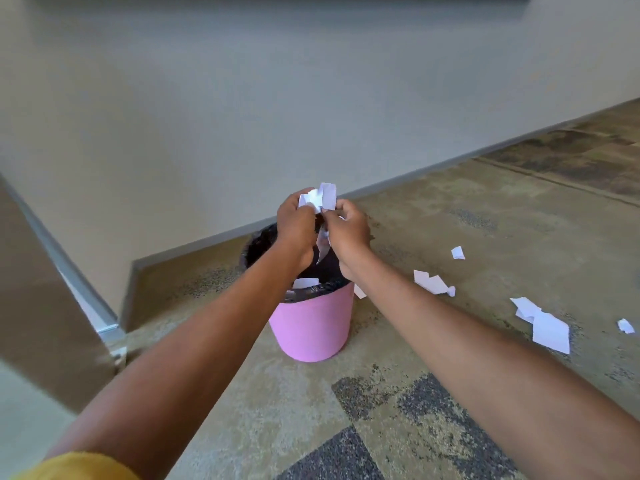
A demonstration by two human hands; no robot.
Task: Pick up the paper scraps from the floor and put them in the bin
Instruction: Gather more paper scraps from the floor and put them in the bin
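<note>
A bunch of white paper scraps [320, 197] is held above the pink bin [311, 327], pinched between both hands. The left hand [297, 226] has its grip closed around the crumpled top of the bunch, and the right hand [348, 230] has its grip closed on the same paper from the other side; a strip of paper [322, 245] hangs down between the two hands toward the bin's mouth. The bin stands upright on the carpeted floor [398, 341] near the wall [207, 116] and is lined with a black bag [259, 245]; one white scrap [304, 282] lies inside against the near rim. More scraps lie on the floor to the bin's right: one [360, 292] just beside the bin, a folded piece [433, 283], a small piece [458, 253] farther back, a large piece [547, 327], and a small one [625, 326] at the right edge. A yellow sleeve [79, 467] shows at the lower left.
</note>
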